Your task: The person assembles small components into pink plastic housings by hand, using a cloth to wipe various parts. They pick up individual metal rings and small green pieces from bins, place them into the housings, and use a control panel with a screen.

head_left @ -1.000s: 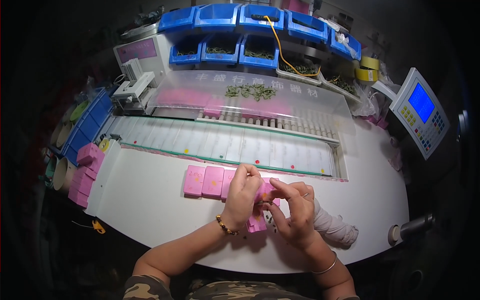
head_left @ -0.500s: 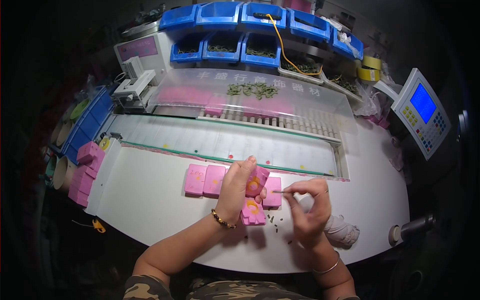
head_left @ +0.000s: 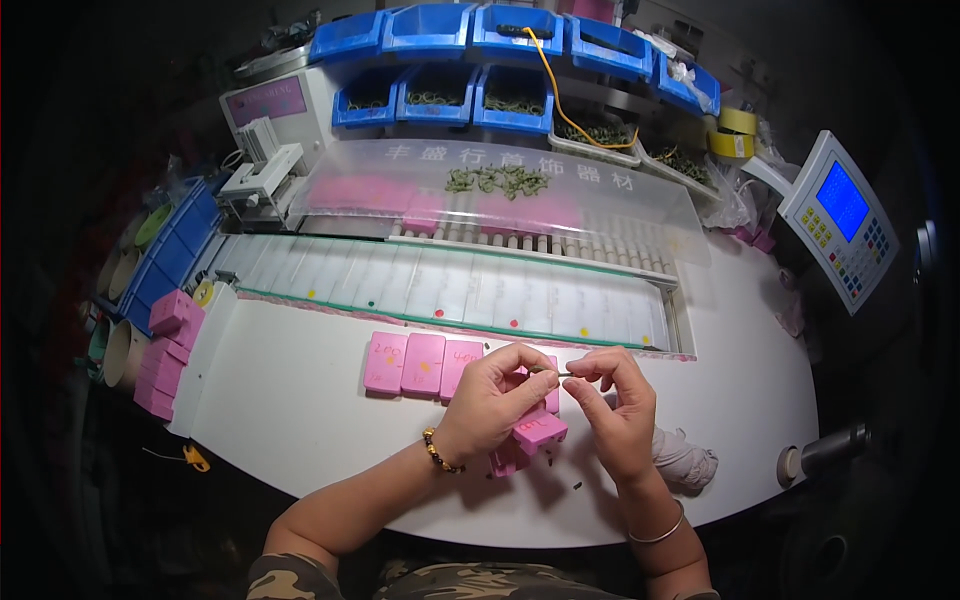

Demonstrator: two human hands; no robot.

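Note:
My left hand [head_left: 495,400] and my right hand [head_left: 615,405] meet above the white table [head_left: 300,410], fingertips pinching a small dark piece [head_left: 548,373] between them. Below the left hand lie a tilted pink box [head_left: 540,430] and more pink boxes half hidden by the hand. A row of three pink boxes [head_left: 420,364] sits just left of my hands, with marks on their lids. A few tiny dark bits [head_left: 578,487] lie on the table near my right wrist.
A conveyor of white slats [head_left: 450,285] runs behind the boxes under a clear cover [head_left: 500,195]. Blue bins [head_left: 480,60] line the back. A keypad with a blue screen [head_left: 840,220] stands right. Pink boxes [head_left: 165,345] pile at left. A white cloth [head_left: 685,460] lies by my right wrist.
My left hand has let the pink box it held drop onto the table. Both hands rose slightly and came together on the small dark piece.

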